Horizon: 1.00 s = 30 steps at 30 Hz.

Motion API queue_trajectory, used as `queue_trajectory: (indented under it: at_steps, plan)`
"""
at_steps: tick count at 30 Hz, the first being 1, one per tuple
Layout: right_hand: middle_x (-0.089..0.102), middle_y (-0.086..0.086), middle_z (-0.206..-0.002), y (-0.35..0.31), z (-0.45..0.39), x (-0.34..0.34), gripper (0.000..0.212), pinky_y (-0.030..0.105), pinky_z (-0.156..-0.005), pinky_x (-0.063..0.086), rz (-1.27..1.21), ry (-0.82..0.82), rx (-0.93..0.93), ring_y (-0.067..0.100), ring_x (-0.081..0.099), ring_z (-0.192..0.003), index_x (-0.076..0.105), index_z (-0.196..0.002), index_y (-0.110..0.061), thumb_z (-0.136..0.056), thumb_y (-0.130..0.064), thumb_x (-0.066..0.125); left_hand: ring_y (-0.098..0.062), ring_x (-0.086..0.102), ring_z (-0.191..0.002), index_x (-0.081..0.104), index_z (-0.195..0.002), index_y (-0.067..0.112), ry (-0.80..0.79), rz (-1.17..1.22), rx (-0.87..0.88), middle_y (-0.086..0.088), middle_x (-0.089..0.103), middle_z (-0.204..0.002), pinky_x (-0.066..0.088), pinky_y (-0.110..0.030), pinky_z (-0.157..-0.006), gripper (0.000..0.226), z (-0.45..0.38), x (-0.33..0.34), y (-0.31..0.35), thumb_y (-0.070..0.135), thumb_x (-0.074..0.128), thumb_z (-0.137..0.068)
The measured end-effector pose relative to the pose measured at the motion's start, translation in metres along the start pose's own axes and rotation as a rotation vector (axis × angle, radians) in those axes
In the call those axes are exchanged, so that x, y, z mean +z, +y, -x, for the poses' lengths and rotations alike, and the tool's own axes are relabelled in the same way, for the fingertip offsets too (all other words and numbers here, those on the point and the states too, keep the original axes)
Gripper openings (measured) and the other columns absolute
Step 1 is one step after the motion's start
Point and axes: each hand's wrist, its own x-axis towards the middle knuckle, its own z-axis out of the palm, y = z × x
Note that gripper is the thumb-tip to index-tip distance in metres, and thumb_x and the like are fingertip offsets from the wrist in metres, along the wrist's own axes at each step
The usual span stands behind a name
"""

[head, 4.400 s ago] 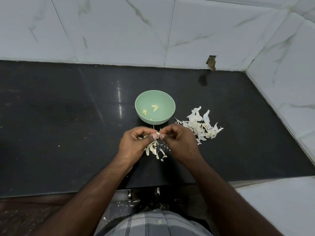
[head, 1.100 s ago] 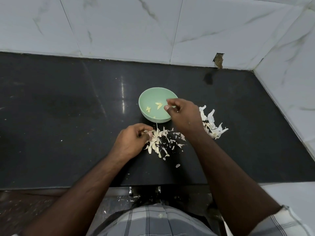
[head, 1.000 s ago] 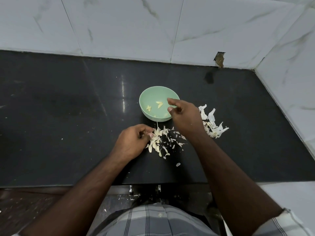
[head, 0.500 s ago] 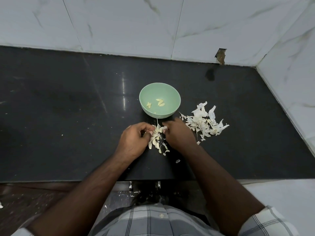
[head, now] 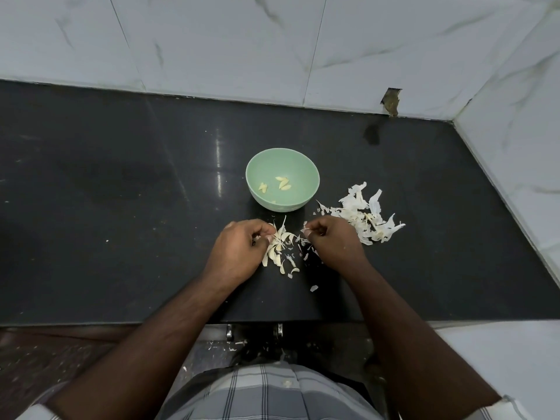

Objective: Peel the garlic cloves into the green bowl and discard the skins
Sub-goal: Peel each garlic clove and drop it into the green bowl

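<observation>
A green bowl (head: 306,165) stands on the black counter with several peeled garlic cloves (head: 283,183) inside. Just in front of it lies a cluster of unpeeled cloves (head: 277,248) with loose skin bits around it. My left hand (head: 239,253) pinches the top of this cluster with curled fingers. My right hand (head: 333,244) sits right of the cluster, its fingertips pinching a small pale piece, clove or skin I cannot tell. A pile of white garlic skins (head: 363,216) lies right of the bowl, beyond my right hand.
The black counter (head: 121,207) meets white marble walls at the back and right, with a chipped hole (head: 391,101) in the back tile. Skin flakes (head: 313,287) lie near the counter's front edge and on the floor below.
My right hand dropped a peeled clove into the bowl, came back to the cluster and now pulls a small piece off to the right. My left hand stayed on the cluster.
</observation>
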Motion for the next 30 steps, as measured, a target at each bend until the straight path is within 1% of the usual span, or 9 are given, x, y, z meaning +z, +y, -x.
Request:
queue_trajectory:
  at_steps: [5,9,11,15,17,21,25,27,30]
  plan:
    - [0.066,0.003,-0.111,0.001,-0.002,0.002,0.021,0.026,-0.086,0.041,0.174,0.043,-0.113,0.019,0.059,-0.105,0.075,-0.111,-0.021,-0.093,-0.024,0.064,-0.014,0.054,-0.100,0.073,-0.099,0.034,-0.054,-0.151,0.087,0.018,0.071,-0.099,0.047,-0.032,-0.087,0.014,-0.002,0.005,0.003,0.027,0.062,-0.095]
    - [0.063,0.007,-0.102,-0.009,0.002,0.012,0.020,0.037,-0.085,0.048,0.289,0.033,-0.202,0.025,0.059,-0.101,0.075,-0.105,-0.017,-0.094,-0.022,0.059,-0.014,0.055,-0.099,0.073,-0.098,0.036,-0.038,-0.138,0.072,0.020,0.069,-0.096,0.047,-0.033,-0.088,0.014,-0.003,0.006,0.003,0.028,0.062,-0.095]
    - [0.060,0.007,-0.096,-0.015,0.002,0.019,0.020,0.037,-0.080,0.048,0.330,-0.014,-0.214,0.026,0.058,-0.099,0.074,-0.102,-0.015,-0.094,-0.024,0.058,-0.013,0.054,-0.097,0.072,-0.097,0.037,-0.022,-0.121,0.068,0.022,0.067,-0.092,0.046,-0.032,-0.087,0.014,-0.002,0.005,0.002,0.028,0.062,-0.094]
    - [0.057,0.005,-0.106,-0.019,-0.001,0.028,0.026,0.036,-0.087,0.049,0.335,-0.072,-0.159,0.022,0.055,-0.108,0.072,-0.111,-0.024,-0.090,-0.037,0.064,-0.013,0.054,-0.094,0.073,-0.095,0.037,-0.003,-0.091,0.048,0.024,0.066,-0.087,0.046,-0.032,-0.086,0.014,-0.001,0.002,0.001,0.026,0.064,-0.093]
    - [0.057,0.001,-0.103,-0.021,-0.001,0.029,0.018,0.035,-0.085,0.049,0.276,-0.075,-0.148,0.019,0.056,-0.104,0.072,-0.101,-0.026,-0.087,-0.035,0.068,-0.013,0.055,-0.096,0.073,-0.097,0.036,0.002,-0.086,0.037,0.025,0.065,-0.088,0.046,-0.031,-0.086,0.014,0.000,0.000,0.001,0.026,0.064,-0.093]
    - [0.061,-0.009,-0.079,-0.025,0.000,0.021,0.006,0.027,-0.068,0.041,0.125,-0.049,-0.150,0.010,0.059,-0.080,0.068,-0.083,-0.023,-0.080,-0.025,0.073,-0.012,0.057,-0.096,0.074,-0.097,0.035,0.013,-0.075,0.007,0.029,0.064,-0.084,0.046,-0.030,-0.084,0.013,0.001,-0.005,-0.001,0.025,0.065,-0.093]
    - [0.065,-0.005,-0.066,-0.025,0.008,0.013,0.013,0.027,-0.063,0.048,-0.201,-0.039,-0.057,0.005,0.058,-0.060,0.068,-0.075,-0.022,-0.071,-0.020,0.080,0.001,0.061,-0.076,0.073,-0.091,0.039,0.020,0.041,-0.066,0.021,0.069,-0.080,0.043,-0.016,-0.068,0.014,0.001,-0.010,0.004,0.026,0.068,-0.092]
    - [0.067,-0.004,-0.065,-0.027,0.015,0.014,0.016,0.031,-0.063,0.051,-0.374,-0.045,-0.068,0.007,0.060,-0.059,0.070,-0.074,-0.021,-0.069,-0.016,0.084,0.000,0.063,-0.069,0.075,-0.087,0.036,-0.014,0.196,-0.105,0.015,0.071,-0.077,0.048,-0.018,-0.068,0.013,0.000,-0.010,0.008,0.024,0.071,-0.091]
    - [0.068,-0.008,-0.064,-0.030,0.023,0.019,0.019,0.025,-0.061,0.051,-0.552,-0.040,-0.101,0.005,0.061,-0.059,0.071,-0.076,-0.019,-0.072,-0.008,0.086,-0.015,0.064,-0.069,0.078,-0.092,0.018,-0.072,0.542,-0.201,-0.010,0.076,-0.081,0.054,-0.029,-0.070,0.006,0.000,-0.009,0.015,0.015,0.074,-0.090]
